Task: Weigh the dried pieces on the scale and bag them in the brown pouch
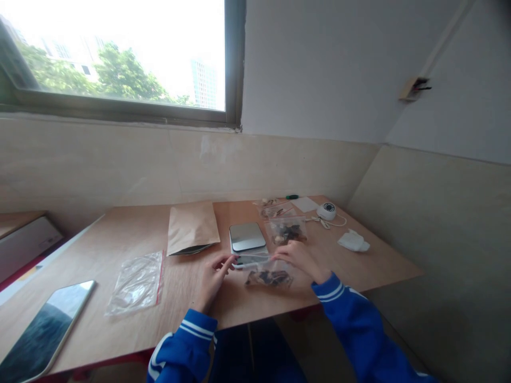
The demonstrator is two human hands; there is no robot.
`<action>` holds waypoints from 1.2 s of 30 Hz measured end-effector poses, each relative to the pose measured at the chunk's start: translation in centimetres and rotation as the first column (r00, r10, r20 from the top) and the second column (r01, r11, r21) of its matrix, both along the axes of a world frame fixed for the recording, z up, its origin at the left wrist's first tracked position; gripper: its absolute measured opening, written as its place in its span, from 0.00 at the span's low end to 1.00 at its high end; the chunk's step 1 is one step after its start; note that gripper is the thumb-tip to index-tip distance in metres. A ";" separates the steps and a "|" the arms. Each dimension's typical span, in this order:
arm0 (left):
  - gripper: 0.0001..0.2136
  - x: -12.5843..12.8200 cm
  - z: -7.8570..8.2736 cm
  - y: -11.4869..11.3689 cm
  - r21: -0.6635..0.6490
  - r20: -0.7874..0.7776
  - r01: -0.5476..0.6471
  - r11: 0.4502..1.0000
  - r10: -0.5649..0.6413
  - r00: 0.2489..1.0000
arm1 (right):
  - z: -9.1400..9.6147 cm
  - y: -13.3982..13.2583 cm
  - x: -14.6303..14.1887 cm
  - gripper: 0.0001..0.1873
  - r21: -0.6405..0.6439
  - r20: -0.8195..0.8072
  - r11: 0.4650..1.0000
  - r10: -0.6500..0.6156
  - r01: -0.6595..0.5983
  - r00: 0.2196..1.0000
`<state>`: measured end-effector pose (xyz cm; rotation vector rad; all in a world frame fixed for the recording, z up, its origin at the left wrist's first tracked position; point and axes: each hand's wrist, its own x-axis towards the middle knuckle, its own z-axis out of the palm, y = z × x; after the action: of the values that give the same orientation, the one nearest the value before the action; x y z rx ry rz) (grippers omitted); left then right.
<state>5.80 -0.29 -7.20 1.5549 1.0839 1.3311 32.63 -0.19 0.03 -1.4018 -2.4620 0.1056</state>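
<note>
Clear plastic makes the front bag [265, 271], with dark dry bits [267, 278] inside. It is between the left hand [214, 273] and the right hand [299, 257], on the near side of the shiny scale [247, 237]. The left thumb and finger are pinched on its top left corner. The right fingers are pinched on its top right corner. The bits are lower than the fingers, closer to the front edge of the table [327, 255]. Another bag [288, 232] is just behind the right hand, and a brown paper bag [192, 227] lies left of the scale
</note>
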 end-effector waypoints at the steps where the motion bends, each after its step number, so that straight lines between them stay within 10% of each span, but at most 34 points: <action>1: 0.16 0.0 0.1 -0.1 -0.010 0.021 -0.002 1.000 0.002 1.000 | 0.5 0.4 1.1 0.16 -0.008 0.033 0.999 -0.045 0.046 0.998; 8: 0.16 -0.4 -0.2 0.0 0.025 0.082 -0.136 0.990 0.133 0.988 | 1.9 4.2 8.1 0.18 0.062 0.271 0.960 -0.278 0.271 0.922; 13: 0.14 -0.6 -0.7 0.5 0.129 -0.066 -0.408 0.904 0.418 0.906 | -3.0 2.7 7.4 0.20 0.396 0.100 0.812 -0.502 0.428 0.859; 16: 0.12 -1.3 -0.8 0.9 0.222 -0.185 -0.511 0.831 0.550 0.814 | -6.9 0.6 5.4 0.23 0.387 -0.003 0.786 -0.521 0.481 0.854; 20: 0.17 -3.9 -0.4 1.6 0.389 -0.422 -0.585 0.712 0.702 0.573 | -10.1 0.1 5.0 0.29 0.219 0.052 0.889 -0.423 0.403 0.905; 24: 0.23 -7.4 0.1 2.7 0.415 -0.612 -0.502 0.759 0.641 0.463 | -10.2 2.0 6.3 0.30 0.059 0.096 0.949 -0.316 0.311 0.944; 29: 0.20 -10.4 -0.1 4.9 0.340 -0.727 -0.367 0.866 0.489 0.482 | -7.8 2.1 3.1 0.27 0.099 0.015 0.937 -0.337 0.334 0.941; 36: 0.12 -9.7 2.1 3.9 0.476 -0.581 -0.348 0.808 0.586 0.565 | -2.9 -0.9 -11.1 0.21 0.173 -0.213 0.937 0.335 -0.302 0.918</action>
<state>-3.90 3.66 -5.12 2.2218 1.9793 1.2932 21.57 -1.09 -2.84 -0.8647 -2.4189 0.1629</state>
